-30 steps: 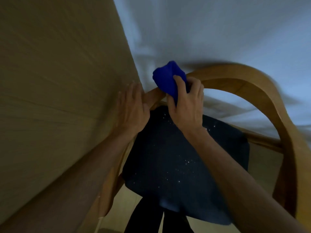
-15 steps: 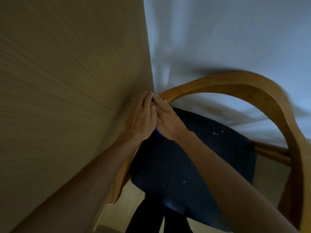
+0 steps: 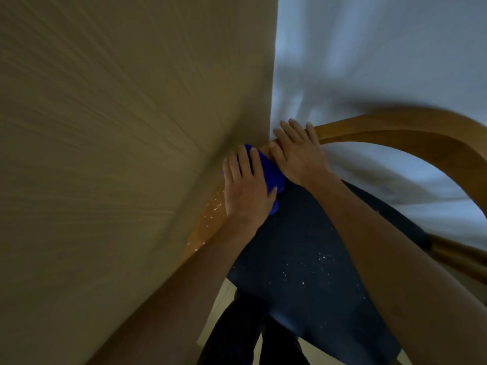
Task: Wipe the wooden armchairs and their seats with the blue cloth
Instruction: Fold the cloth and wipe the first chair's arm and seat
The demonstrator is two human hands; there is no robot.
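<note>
Since half a second ago, the blue cloth (image 3: 271, 175) has come back into sight, now under our left hand (image 3: 246, 188); a second ago the right hand was holding it up on the rail. Our left hand lies palm down on the cloth where the wooden armchair's (image 3: 411, 138) curved rail meets the tan panel (image 3: 118, 140), fingers fairly straight and pointing up the frame, thumb hooked round the cloth's lower edge. Left forearm runs in from the lower left, close along the panel. Our right hand (image 3: 297, 154) rests just beside it, touching the cloth's upper right edge, fingers spread flat over the rail and holding nothing. Right forearm crosses the dark navy seat (image 3: 311, 259) from the lower right. Pale specks dot the seat and the wooden arm below our left wrist; dust or glints, we cannot tell in this dim, blurred view. White fabric (image 3: 382, 61) fills the background behind the rail. Dark trouser legs (image 3: 237, 338) show beneath the seat's front edge.
</note>
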